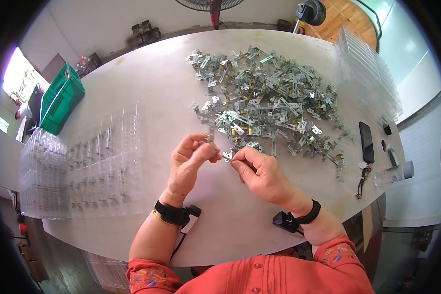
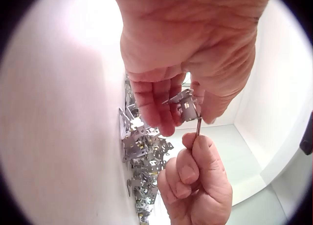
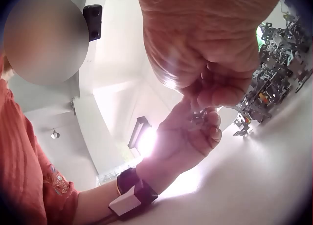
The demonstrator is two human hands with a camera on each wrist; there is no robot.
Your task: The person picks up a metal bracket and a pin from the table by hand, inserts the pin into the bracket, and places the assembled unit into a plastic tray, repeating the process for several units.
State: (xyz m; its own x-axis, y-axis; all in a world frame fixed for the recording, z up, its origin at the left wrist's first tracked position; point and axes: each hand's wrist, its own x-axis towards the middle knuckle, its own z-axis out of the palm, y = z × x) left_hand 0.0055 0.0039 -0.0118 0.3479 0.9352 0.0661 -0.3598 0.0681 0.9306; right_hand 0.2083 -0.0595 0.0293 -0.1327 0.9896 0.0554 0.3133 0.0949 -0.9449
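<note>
My left hand (image 1: 188,159) pinches a small bent metal part (image 2: 187,107) between thumb and fingers, above the table at the near edge of the metal pile. Thumb and curled fingers of my right hand (image 1: 262,176) grip a thin metal rod (image 2: 198,127), whose upper end meets the part at the left thumb. In the right wrist view, the right hand (image 3: 205,44) covers most of the rod, and only a bit of the metal part (image 3: 197,118) shows against the left hand (image 3: 183,139).
A wide pile of metal parts (image 1: 274,88) lies beyond the hands. Clear plastic trays stand at left (image 1: 103,166) and back right (image 1: 370,73). A green crate (image 1: 62,98) is at far left; a phone (image 1: 366,142) and clear bottle (image 1: 392,175) lie at right.
</note>
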